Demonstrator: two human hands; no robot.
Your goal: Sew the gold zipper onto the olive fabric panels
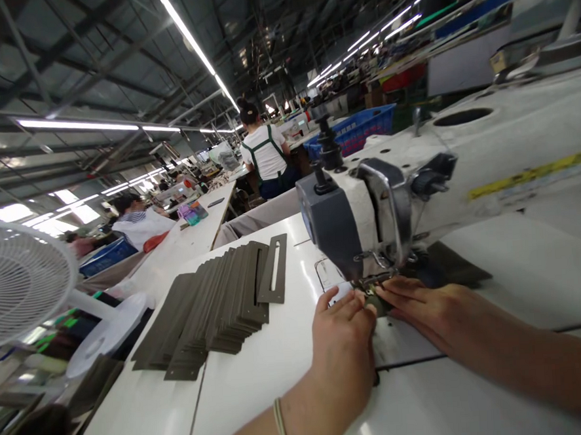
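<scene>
The sewing machine stands on the white table, with its presser foot low over the work. Just in front of the foot lies a small olive-green fabric piece, mostly covered by my fingers. My left hand is closed on its left side, thumb and fingers bent together at the edge. From the right, my right hand reaches in with fingers pressed together, gripping the piece close to the needle. A dark olive panel lies flat behind my right hand, partly under the machine arm. The needle tip itself is hidden.
Left of the machine a fanned stack of olive panels covers part of the table, one slotted panel at its right end. A white fan stands at far left. A co-worker sits ahead, near a blue crate.
</scene>
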